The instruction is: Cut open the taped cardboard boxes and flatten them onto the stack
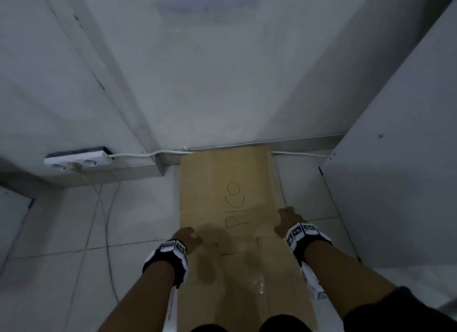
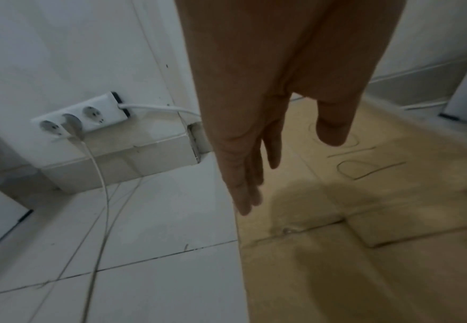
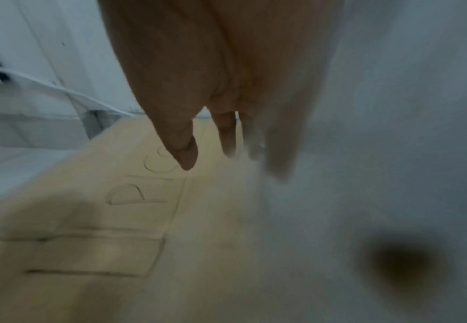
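A flattened brown cardboard box [image 1: 222, 183] with "PICO" handwritten on it lies flat on the white tiled floor, its far end against the wall's metal skirting. A strip of clear tape [image 1: 258, 282] glints near its near end. My left hand [image 1: 189, 236] hovers over the box's left edge, fingers straight and empty [image 2: 250, 190]. My right hand [image 1: 288, 219] hangs over the right edge, fingers extended and holding nothing [image 3: 227, 144]; that view is blurred. The cardboard [image 2: 379, 218] [image 3: 88, 218] shows flap seams in both wrist views. No cutter is in view.
A white power strip [image 1: 78, 159] sits on a low ledge at the left, with cables [image 1: 106, 223] trailing across the floor beside the box. A white cabinet panel [image 1: 395, 183] stands close on the right. A white cable [image 1: 299, 154] runs along the skirting.
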